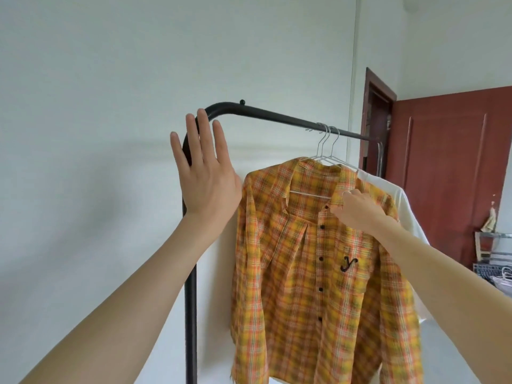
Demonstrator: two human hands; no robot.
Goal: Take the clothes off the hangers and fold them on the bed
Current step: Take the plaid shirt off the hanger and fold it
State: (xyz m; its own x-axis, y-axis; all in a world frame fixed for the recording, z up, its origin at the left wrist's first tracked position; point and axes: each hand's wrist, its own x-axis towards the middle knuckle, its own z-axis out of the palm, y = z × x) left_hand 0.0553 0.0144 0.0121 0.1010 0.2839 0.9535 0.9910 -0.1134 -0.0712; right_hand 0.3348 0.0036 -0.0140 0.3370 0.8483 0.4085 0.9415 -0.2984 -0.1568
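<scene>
We judge that the step now is to take the yellow plaid shirt (318, 259) off its wire hanger (313, 189), and that the task is at its beginning, since the shirt hangs on the black rack (277, 117) and the bed is not in view. To do this step well, we should free one shoulder of the shirt first and slide the hanger out through the open collar, not pull the cloth downward, because the thin wire could catch on the collar or bend. The top buttons look open, so this should be easy. We should also keep the hook of the neighbouring hangers (329, 134) quiet on the bar, as three hooks sit close together there.

Our right hand (357, 209) is at the right side of the collar, and its fingers curl onto the cloth near the hanger's lower wire; it seems to pinch the shirt, though we cannot tell if it holds also the wire. Our left hand (206, 173) is open, with straight spread fingers, raised in front of the curved left corner of the rack; we cannot tell if it touches the bar. It is just beside the left shoulder of the shirt and holds nothing.

Behind the plaid shirt, to the right, a white garment (399, 206) hangs on the same rack, waiting for its turn.
</scene>
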